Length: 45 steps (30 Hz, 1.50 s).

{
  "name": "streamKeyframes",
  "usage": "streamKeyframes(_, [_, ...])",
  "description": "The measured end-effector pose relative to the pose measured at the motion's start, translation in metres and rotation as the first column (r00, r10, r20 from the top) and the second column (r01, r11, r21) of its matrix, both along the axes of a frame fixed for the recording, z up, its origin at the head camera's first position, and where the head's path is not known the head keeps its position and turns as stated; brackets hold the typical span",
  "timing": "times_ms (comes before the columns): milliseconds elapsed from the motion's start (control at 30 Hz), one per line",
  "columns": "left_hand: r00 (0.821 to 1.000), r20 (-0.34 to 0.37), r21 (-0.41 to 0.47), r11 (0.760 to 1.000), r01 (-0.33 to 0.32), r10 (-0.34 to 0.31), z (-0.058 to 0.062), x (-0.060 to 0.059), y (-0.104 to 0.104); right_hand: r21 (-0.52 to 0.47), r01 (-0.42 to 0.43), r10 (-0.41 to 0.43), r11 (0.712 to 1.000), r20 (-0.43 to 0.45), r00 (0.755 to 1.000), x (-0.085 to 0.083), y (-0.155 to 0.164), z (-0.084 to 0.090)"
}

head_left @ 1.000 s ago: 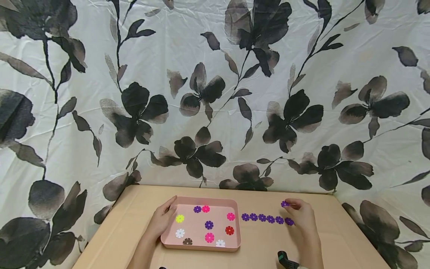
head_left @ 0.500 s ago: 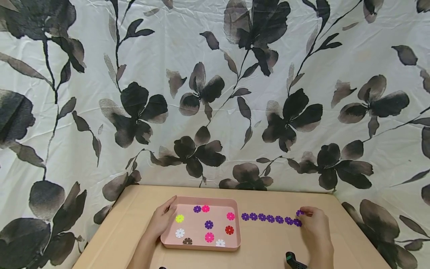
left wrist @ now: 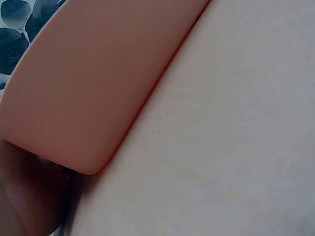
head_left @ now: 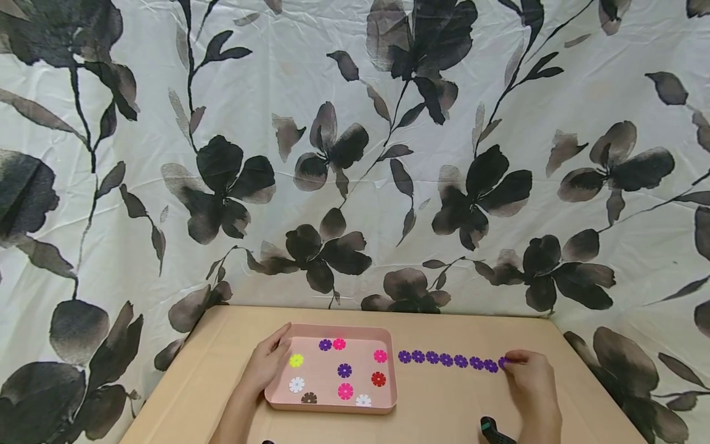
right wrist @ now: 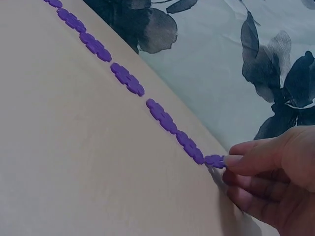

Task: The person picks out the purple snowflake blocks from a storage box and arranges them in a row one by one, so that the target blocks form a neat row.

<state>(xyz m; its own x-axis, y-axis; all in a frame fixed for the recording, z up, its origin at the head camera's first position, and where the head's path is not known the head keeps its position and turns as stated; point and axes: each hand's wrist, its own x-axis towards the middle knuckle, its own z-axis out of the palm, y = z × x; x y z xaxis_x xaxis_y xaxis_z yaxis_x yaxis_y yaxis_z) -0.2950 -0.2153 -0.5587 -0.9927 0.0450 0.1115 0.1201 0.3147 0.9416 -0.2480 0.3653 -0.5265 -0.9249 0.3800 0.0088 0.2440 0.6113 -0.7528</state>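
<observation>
My right hand (head_left: 534, 376) pinches a purple snowflake disc (right wrist: 215, 161) between thumb and fingertips, at the right end of a row of purple discs (head_left: 446, 359) on the table. In the right wrist view the pinched disc touches the end disc (right wrist: 189, 146) of that row and is tilted slightly off the tabletop. My left hand (head_left: 266, 365) holds the left side of a shallow pink tray (head_left: 333, 407), thumb near its rim. The left wrist view shows the tray's outer wall (left wrist: 93, 78); most of that hand is out of frame.
In the tray lie several loose discs, among them a yellow disc (head_left: 296, 361), a red disc (head_left: 378, 379) and a brown disc (head_left: 309, 398). A black device (head_left: 493, 430) is strapped at the right wrist. Floral cloth (head_left: 333, 185) hangs behind the table (head_left: 432, 407).
My right hand has moved right along the row, leaving another purple disc at its end, and has lowered a further disc beside that one. The left hand and tray stay put.
</observation>
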Motion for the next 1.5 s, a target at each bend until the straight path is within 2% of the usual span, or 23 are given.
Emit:
streamKeyframes(233, [1.0, -0.004, -0.011, 1.0, -0.003, 0.002, 0.0, 0.0, -0.001, -0.029, 0.013, -0.011, 0.999, 0.072, 0.997, 0.0, 0.004, 0.003])
streamKeyframes(300, [1.0, -0.005, -0.013, 1.0, -0.005, 0.005, 0.0, 0.001, -0.001, -0.022, 0.033, -0.031, 0.999, 0.068, 0.997, 0.001, 0.002, 0.005])
streamKeyframes(400, [1.0, -0.008, -0.015, 1.0, -0.007, 0.007, -0.001, 0.001, -0.001, -0.009, 0.057, -0.057, 0.998, 0.015, 0.998, 0.002, 0.0, 0.011])
streamKeyframes(567, [1.0, -0.001, -0.002, 1.0, -0.007, 0.007, -0.001, 0.001, -0.001, -0.006, 0.063, -0.063, 0.998, -0.128, 0.99, -0.002, -0.015, 0.024])
streamKeyframes(733, [1.0, 0.004, 0.007, 1.0, -0.005, 0.005, 0.0, 0.002, -0.001, -0.019, -0.003, -0.001, 1.0, -0.238, 0.971, -0.011, -0.043, 0.037])
streamKeyframes(933, [1.0, 0.011, 0.027, 1.0, 0.005, -0.005, 0.003, 0.003, 0.0, 0.032, -0.11, 0.114, 0.993, -0.32, 0.941, -0.022, -0.07, 0.043])
streamKeyframes(1200, [1.0, -0.001, 0.015, 1.0, 0.009, -0.009, 0.002, 0.001, 0.0, 0.058, -0.182, 0.191, 0.981, -0.349, 0.917, -0.029, -0.097, 0.049])
streamKeyframes(1367, [1.0, -0.008, 0.007, 1.0, 0.007, -0.007, 0.001, 0.001, -0.001, 0.056, -0.267, 0.268, 0.962, -0.364, 0.892, -0.034, -0.121, 0.051])
streamKeyframes(1500, [1.0, -0.002, 0.012, 1.0, 0.009, -0.009, 0.0, 0.0, -0.001, 0.052, -0.34, 0.333, 0.939, -0.381, 0.862, -0.036, -0.143, 0.05])
